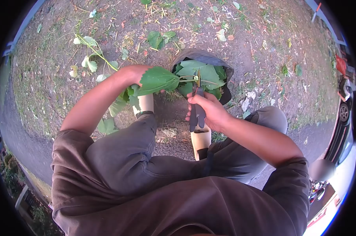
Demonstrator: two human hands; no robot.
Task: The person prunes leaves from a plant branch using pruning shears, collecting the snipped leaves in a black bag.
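My right hand [211, 108] is wrapped round the dark handles of pruning shears [197, 114]. Their blades point up at a leaf stalk over the mouth of a dark bag [229, 72], which has large green leaves [199, 70] in it. On the other side, my left hand [138, 74] grips a leafy vine [107, 63]; its fingers are mostly covered by foliage. One big green leaf [158, 80] lies across the front of that hand, its stalk reaching right toward the shears. Whether the blades touch the stalk cannot be made out.
Cut leaves [156, 40] and dry bits are scattered over the dirt and grass ground [256, 51]. My knees and light-coloured boots [201, 139] are just below the bag. A car [343, 114] stands at the far right, beyond a paved strip.
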